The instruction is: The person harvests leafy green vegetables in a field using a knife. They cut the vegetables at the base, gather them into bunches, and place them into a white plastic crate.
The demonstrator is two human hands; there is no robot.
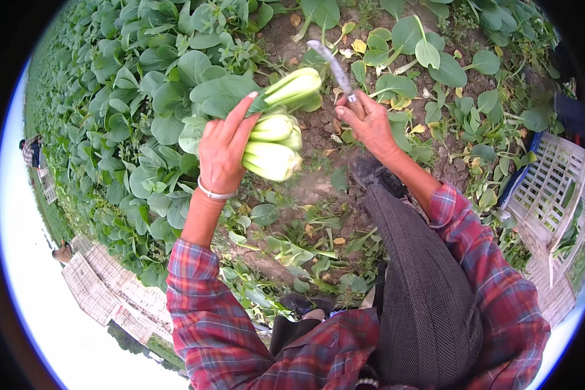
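Observation:
Several heads of green bok choy (273,146) are bunched in my left hand (226,146), their pale cut bases pointing right. My fingers lie across the dark leaves (224,95). A bracelet (214,194) circles that wrist. To the right, my right hand (368,122) grips the handle of a small curved knife (335,66). Its blade slants up and to the left, above the soil and apart from the bok choy. The handle is mostly covered by my fingers.
Dense rows of bok choy (126,107) grow on the left. Loose and yellowed leaves (395,85) litter the soil. A white plastic crate (548,180) stands at right; stacked crates (112,287) are at lower left. A person (30,150) is at the far left edge.

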